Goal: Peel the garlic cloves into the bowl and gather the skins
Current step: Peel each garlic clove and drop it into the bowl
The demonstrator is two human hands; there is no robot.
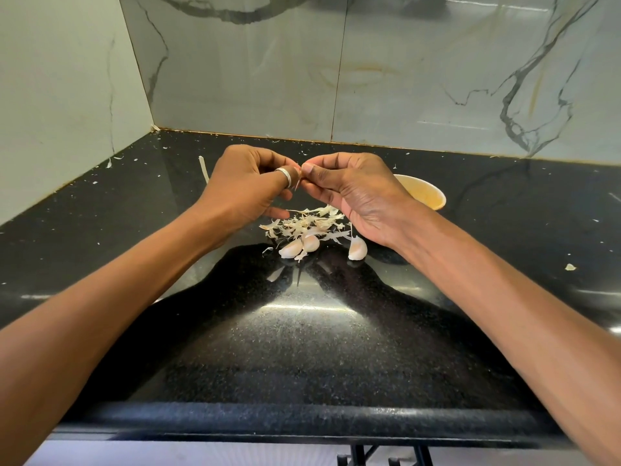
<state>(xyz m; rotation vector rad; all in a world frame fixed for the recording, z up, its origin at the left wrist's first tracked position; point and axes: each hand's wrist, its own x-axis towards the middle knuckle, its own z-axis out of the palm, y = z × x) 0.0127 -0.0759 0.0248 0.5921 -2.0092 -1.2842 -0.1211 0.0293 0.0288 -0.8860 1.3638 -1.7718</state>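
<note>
In the head view, the left hand (255, 183) and the right hand (353, 193) both pinch a small, mostly hidden garlic clove (298, 178) in curled fingertips above the glossy black speckled tabletop (302, 348). A slipped pinch could drop it into the loose pile of papery white skins (305, 223) rather than the pale yellow round bowl (426, 193) behind the right hand. Torn flakes may scatter wider.

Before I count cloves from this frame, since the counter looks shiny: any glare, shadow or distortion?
Head view: a glare band crosses the countertop below the loose cloves; the arms' dark reflection borders them; wide-angle bends its front edge; focus is sharp.
</note>
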